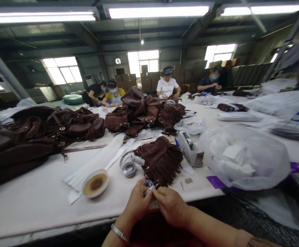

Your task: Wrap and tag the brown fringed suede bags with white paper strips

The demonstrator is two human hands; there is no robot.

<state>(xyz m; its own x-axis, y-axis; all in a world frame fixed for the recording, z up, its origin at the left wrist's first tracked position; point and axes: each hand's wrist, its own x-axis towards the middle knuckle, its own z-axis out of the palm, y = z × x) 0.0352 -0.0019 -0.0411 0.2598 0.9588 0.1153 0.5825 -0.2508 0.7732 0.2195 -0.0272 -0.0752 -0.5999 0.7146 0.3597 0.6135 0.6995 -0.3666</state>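
Holds a small greyish coil [148, 184] in the curled left hand [139, 199]; pinches its pale end [151, 188], perhaps plastic but too blurred to be sure, with the right hand [172, 206]. Just beyond, has a fringed brown bag [161, 158] lying on the table [46, 206] between a grey roll [129, 170] and a tape dispenser [194, 156]. Farther out, faces a bowl [93, 196] to the left, a plastic bag [267, 164] to the right, heaped brown bags [145, 113] behind.
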